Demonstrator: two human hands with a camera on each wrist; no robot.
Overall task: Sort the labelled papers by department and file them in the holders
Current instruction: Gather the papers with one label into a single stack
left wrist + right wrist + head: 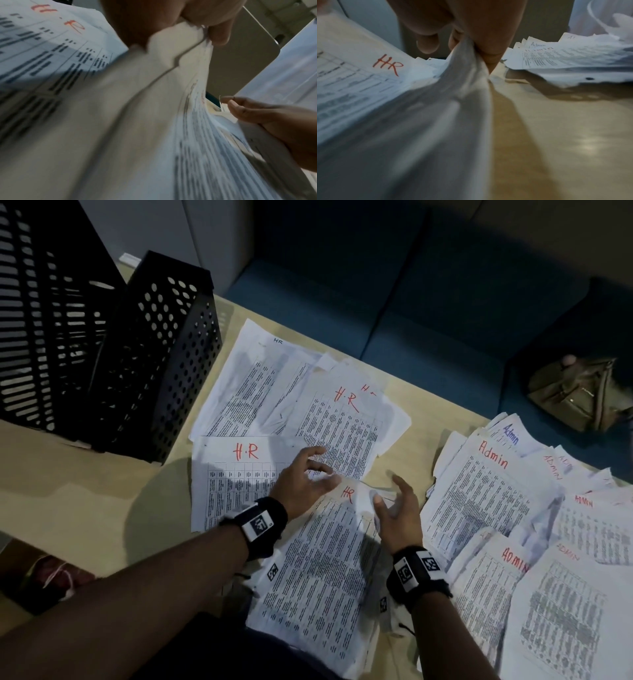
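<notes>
A stack of printed sheets marked "HR" (325, 559) lies on the table in front of me. My left hand (320, 470) pinches its top edge, with the fingertips (217, 32) closed on the paper (120, 121). My right hand (387, 494) pinches the stack's right corner, and the sheet (453, 101) bunches up between thumb and finger (489, 54). More HR sheets (291, 392) fan out beyond the hands. A spread of "Admin" papers (496, 501) lies to the right. Two black holders stand at the left: a perforated one (161, 354) and a slotted one (44, 320).
The pale wooden table (85, 491) has bare surface at the left, in front of the holders. A blue sofa (411, 302) runs behind the table, with an olive bag (579, 392) on it at the right. The Admin pile (565, 56) sits just right of my right hand.
</notes>
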